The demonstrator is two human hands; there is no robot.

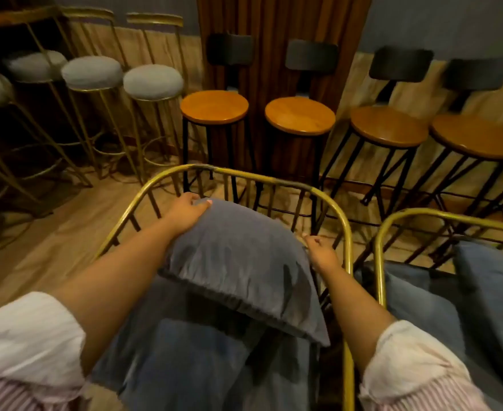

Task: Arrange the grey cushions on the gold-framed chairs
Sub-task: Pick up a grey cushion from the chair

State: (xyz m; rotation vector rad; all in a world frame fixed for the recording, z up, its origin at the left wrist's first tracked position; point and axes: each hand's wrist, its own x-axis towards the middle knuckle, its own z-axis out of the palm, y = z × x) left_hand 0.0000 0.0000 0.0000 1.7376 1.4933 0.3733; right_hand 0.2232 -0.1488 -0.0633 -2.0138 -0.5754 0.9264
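Note:
A grey cushion (241,262) leans tilted against the curved back of the gold-framed chair (274,178) right in front of me. My left hand (189,210) grips its upper left corner. My right hand (321,253) pinches its right corner beside the chair's gold rail. Under the cushion lies the chair's blue-grey seat pad (190,357). A second gold-framed chair (378,262) stands to the right, with another grey cushion (493,280) resting in it.
Gold bar stools with grey round seats (152,80) line the back left. Black-legged stools with round wooden seats (214,106) stand in a row along the back wall and a brown curtain (274,25). Wooden floor (51,241) shows at the left.

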